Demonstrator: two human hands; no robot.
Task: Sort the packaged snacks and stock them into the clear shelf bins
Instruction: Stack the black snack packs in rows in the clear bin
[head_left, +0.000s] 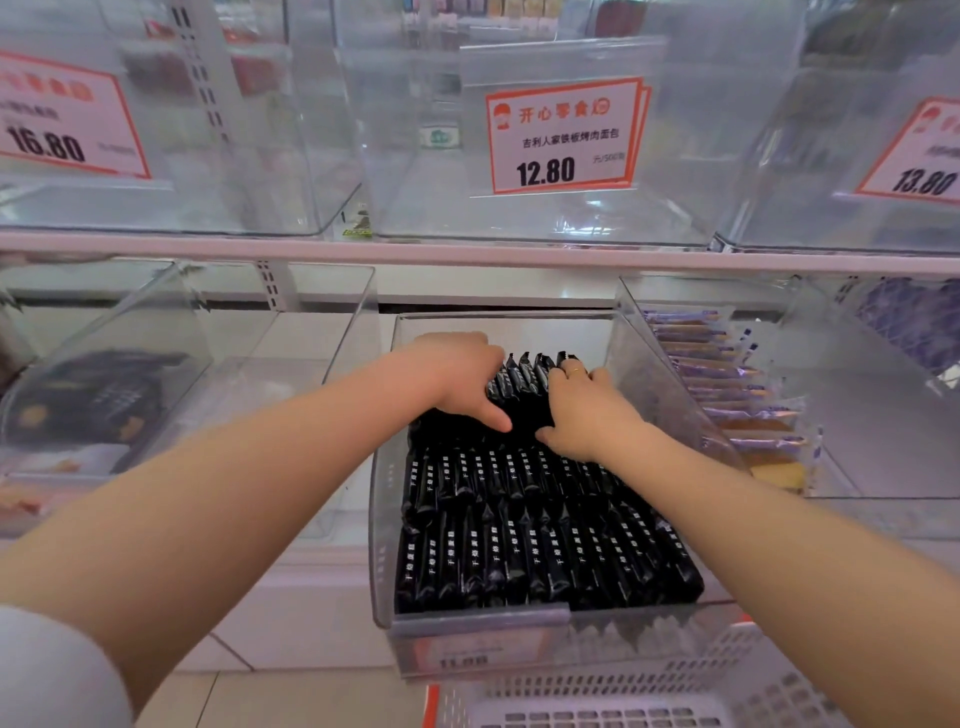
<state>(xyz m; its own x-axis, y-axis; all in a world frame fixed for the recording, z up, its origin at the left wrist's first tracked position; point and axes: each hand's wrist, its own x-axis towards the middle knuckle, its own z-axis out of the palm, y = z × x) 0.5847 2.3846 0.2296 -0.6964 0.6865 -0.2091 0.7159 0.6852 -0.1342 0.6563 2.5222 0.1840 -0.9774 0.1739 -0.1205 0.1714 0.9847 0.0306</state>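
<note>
A clear shelf bin (382, 545) in the middle of the lower shelf holds rows of black snack packets (540, 551) with white lettering, standing on edge. At the bin's back, a bunch of the same black packets (524, 376) sits squeezed between both hands. My left hand (462, 379) grips the bunch from the left, fingers curled over its top and thumb in front. My right hand (584, 410), with a ring on one finger, grips it from the right. The far side of the bunch is hidden.
A bin on the right holds purple-and-tan packets (737, 395). The left bin holds dark packets (104, 395). Upper-shelf bins carry price cards, the middle one (563, 137) reading 12.80. A white perforated basket (623, 696) sits below the shelf front.
</note>
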